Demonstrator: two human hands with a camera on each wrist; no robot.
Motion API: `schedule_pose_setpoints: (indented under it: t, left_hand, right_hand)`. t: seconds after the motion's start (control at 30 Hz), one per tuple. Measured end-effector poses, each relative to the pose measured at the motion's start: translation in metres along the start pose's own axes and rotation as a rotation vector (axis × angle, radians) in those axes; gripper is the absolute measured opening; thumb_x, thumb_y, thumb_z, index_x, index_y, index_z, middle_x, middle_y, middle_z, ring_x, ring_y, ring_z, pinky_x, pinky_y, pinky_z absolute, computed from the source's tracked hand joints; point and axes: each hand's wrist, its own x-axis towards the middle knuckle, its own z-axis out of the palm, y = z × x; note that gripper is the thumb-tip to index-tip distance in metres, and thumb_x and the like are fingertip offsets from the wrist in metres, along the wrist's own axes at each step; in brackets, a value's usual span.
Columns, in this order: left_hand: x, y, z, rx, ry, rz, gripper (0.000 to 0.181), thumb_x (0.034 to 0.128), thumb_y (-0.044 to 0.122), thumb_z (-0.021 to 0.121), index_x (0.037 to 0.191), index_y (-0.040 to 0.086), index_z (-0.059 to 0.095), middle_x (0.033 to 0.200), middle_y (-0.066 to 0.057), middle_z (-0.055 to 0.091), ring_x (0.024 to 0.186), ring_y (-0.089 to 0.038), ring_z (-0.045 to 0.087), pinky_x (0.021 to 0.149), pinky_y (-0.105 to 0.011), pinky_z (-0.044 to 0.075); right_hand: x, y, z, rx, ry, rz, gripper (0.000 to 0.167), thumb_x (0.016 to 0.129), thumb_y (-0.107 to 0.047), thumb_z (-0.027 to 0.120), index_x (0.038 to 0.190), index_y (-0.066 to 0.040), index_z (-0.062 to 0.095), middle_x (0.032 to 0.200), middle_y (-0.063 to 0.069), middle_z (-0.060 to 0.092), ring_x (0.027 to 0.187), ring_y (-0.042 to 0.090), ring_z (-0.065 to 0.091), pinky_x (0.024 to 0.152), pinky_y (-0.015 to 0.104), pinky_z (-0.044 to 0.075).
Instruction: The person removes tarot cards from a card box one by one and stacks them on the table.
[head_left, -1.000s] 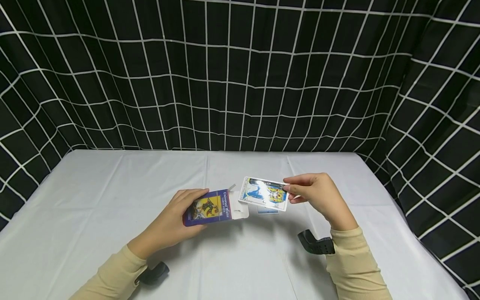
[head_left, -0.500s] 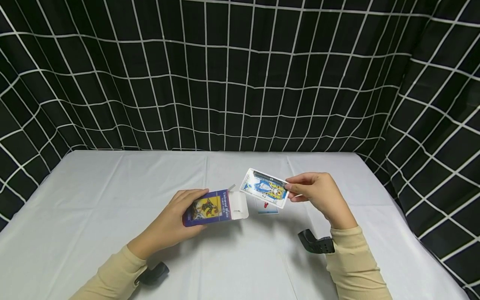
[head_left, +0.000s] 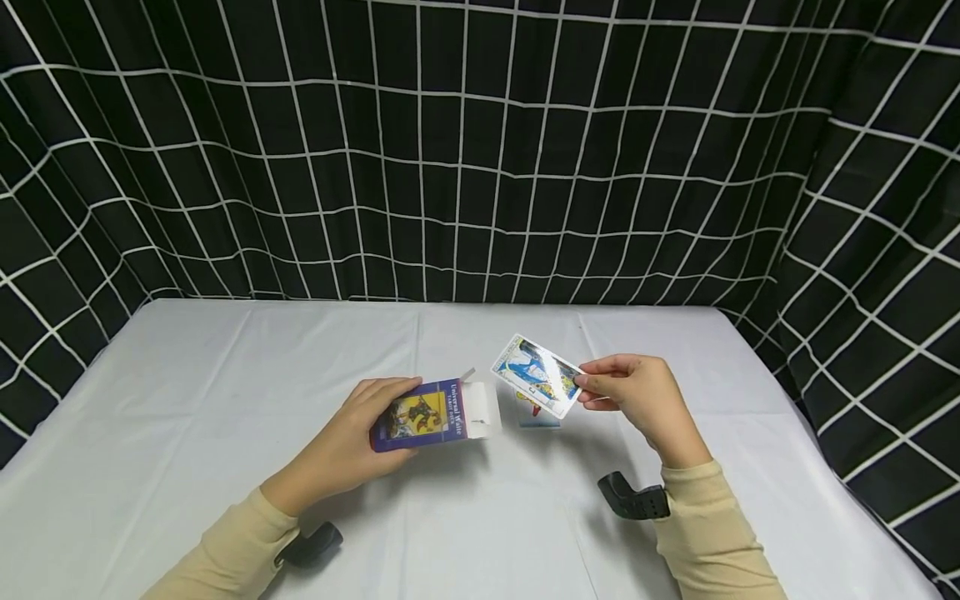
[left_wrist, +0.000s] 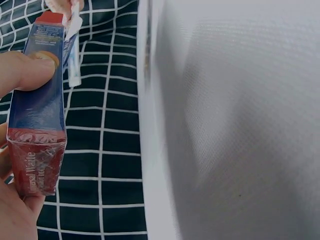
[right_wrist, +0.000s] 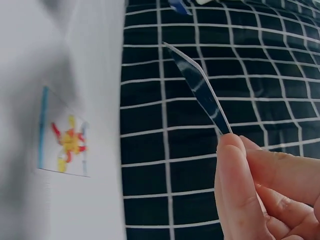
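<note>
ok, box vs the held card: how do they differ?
The box is thick; the card is thin. The box front is purple around a yellow picture; the card face is white-bordered. The left hand grips the box; the right hand pinches the card at one end. Both carry printed pictures and are held above the table.

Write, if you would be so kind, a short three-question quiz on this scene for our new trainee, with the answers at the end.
1. What does the left hand grip?
2. True or false: the tarot card pinched by the right hand is resting on the white tablecloth.
3. Where is the printed card with the red and yellow figure?
a) in the left hand
b) flat on the white tablecloth
c) in the right hand

Key:
1. The Universal Waite tarot deck box.
2. False; it is held up off the cloth.
3. b
</note>
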Motion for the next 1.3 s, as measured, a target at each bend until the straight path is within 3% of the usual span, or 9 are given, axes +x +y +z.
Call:
schedule_pose_setpoints:
  t: [0.53,1.3]
  left_hand:
    - [0.0,0.003,0.001,-0.019,0.003,-0.003,0.077,0.0738,0.013,0.084,0.143,0.007,0.05,0.14,-0.01,0.056,0.127,-0.027,0.049,0.105,-0.049,0.044]
    - [0.0,0.002,0.001,-0.008,-0.004,-0.002,0.077,0.0743,0.014,0.084,0.143,0.008,0.05,0.141,-0.009,0.055,0.128,-0.025,0.048,0.104,-0.047,0.045]
  right_hand:
    - [0.011,0.024,0.008,0.176,-0.045,0.106,0.035,0.089,0.004,0.064,0.116,0.023,0.053,0.074,0.002,0.07,0.064,0.005,0.071,0.066,0.019,0.059]
    - [0.024,0.051,0.014,0.233,-0.064,0.229,0.011,0.093,0.0,0.06,0.099,0.01,0.056,0.066,0.0,0.07,0.06,0.005,0.069,0.062,0.018,0.058]
